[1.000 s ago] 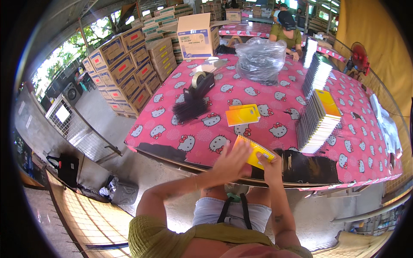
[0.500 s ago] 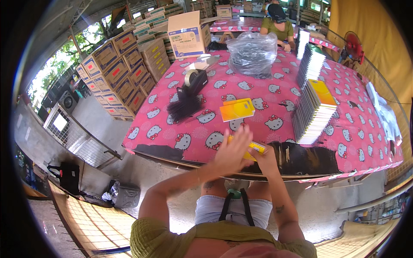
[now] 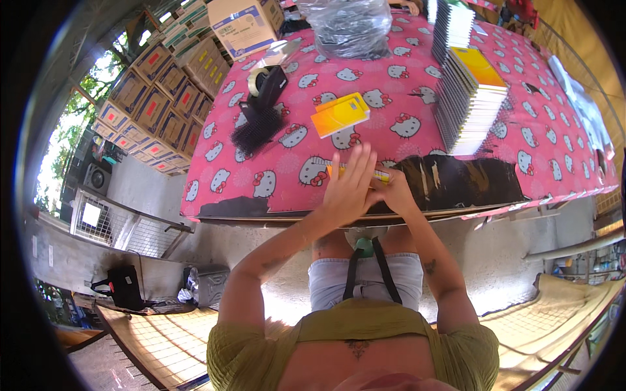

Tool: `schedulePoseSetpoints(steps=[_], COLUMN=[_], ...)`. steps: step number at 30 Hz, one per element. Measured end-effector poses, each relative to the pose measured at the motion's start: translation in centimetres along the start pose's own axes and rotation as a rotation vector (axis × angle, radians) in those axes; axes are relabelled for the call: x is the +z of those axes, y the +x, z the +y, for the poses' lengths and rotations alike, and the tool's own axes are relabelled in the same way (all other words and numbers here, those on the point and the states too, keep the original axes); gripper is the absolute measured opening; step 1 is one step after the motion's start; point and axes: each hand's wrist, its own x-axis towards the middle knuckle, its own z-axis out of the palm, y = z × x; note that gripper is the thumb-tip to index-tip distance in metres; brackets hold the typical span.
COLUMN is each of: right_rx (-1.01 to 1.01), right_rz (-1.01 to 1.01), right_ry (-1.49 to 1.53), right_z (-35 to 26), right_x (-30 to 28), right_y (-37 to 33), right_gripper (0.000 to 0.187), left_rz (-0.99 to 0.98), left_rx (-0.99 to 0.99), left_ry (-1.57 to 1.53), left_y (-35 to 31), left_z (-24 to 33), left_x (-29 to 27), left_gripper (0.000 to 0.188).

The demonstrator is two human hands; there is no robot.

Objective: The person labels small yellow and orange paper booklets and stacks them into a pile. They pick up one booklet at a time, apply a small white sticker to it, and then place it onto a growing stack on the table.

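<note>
At the near edge of the table, a small yellow booklet [image 3: 382,175] is mostly hidden by my hands. My right hand [image 3: 395,190] grips its right end, fingers closed. My left hand [image 3: 352,185] lies over it with long, outstretched fingers, palm toward the booklet. Just beyond, two or more yellow-orange covers [image 3: 340,116] overlap flat on the pink cloth. To the right rises a tall, slightly leaning stack of spiral-bound notebooks [image 3: 471,104] with yellow covers. A heap of black spiral binding coils [image 3: 257,130] lies left of the covers, beside a black tape dispenser [image 3: 268,86].
The table's pink patterned cloth [image 3: 385,133] is torn along the front, baring a dark patch [image 3: 456,182]. A clear plastic bundle [image 3: 352,29] and an open cardboard box [image 3: 244,29] stand at the back. Stacked cartons [image 3: 147,104] fill the left. Another person's hand [image 3: 411,6] shows far off.
The view has tilted downward, so the table sits higher in the picture. My left hand has come down flatter across the booklet, covering more of it. My right hand keeps its grip.
</note>
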Motion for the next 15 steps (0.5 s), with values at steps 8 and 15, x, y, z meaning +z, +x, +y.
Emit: schedulePoseSetpoints(steps=[8, 15], right_rx=[-0.039, -0.251], right_rz=[-0.033, -0.024], right_ry=[-0.350, -0.291], right_z=[-1.6, -5.0], right_x=[-0.7, -4.1], right_y=[-0.3, -1.2], right_gripper=[0.028, 0.027], left_rz=[0.135, 0.187], left_rx=[-0.014, 0.014], left_ry=[-0.210, -0.306], left_y=[2.0, 2.3], left_z=[-1.6, -1.5], left_x=[-0.6, -0.6], left_gripper=[0.033, 0.016])
